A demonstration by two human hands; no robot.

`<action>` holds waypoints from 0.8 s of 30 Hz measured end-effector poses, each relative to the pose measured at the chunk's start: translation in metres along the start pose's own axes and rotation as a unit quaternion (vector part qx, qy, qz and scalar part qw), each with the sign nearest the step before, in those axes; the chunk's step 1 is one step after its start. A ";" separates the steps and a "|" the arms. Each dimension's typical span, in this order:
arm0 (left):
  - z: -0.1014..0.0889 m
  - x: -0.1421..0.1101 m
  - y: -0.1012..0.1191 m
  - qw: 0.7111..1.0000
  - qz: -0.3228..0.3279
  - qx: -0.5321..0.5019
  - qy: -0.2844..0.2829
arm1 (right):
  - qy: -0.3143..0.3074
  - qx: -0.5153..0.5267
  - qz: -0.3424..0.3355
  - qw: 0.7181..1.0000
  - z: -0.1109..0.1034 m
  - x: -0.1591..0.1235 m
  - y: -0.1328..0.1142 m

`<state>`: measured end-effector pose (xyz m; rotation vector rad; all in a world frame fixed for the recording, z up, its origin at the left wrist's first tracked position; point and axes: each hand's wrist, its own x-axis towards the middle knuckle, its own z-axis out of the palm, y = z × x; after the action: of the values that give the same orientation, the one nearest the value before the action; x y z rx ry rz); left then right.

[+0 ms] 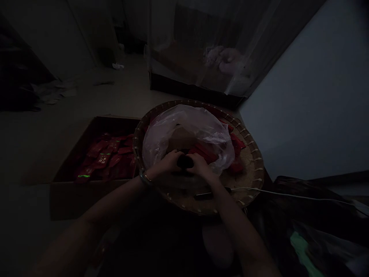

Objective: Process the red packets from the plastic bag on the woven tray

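Observation:
The scene is very dim. My left hand [166, 164] and my right hand [201, 166] meet over a round woven basket tray [253, 169]. Both hands are closed around a small dark object [185, 161] that I cannot make out. Just beyond my fingers lies a crumpled clear plastic bag [187, 132] with red packets [205, 152] inside it and more red packets [236, 145] spilling onto the tray to the right. A bracelet sits on my left wrist.
A cardboard box [65, 192] on the left holds several red packets [106, 157]. A white cable [288, 194] runs off the tray to the right. A thin dark object [203, 196] lies on the tray's near edge. A draped structure [201, 57] stands behind, with a pale wall [317, 96] at the right.

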<state>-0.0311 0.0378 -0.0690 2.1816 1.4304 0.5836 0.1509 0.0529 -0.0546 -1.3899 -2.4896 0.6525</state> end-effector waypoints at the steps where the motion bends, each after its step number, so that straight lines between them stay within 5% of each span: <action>1: 0.002 0.001 -0.001 1.000 0.001 0.007 -0.002 | -0.002 -0.007 0.006 1.000 0.002 0.000 -0.001; 14: 0.001 0.001 0.004 1.000 0.016 -0.011 0.001 | 0.020 -0.025 0.005 0.999 0.007 0.002 -0.008; 24: -0.013 -0.001 0.015 0.990 -0.022 -0.130 0.043 | 0.115 0.076 -0.039 0.990 -0.002 0.003 -0.002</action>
<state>-0.0285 0.0335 -0.0500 1.9378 1.3578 0.8085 0.1482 0.0552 -0.0520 -1.2310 -2.2518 0.6151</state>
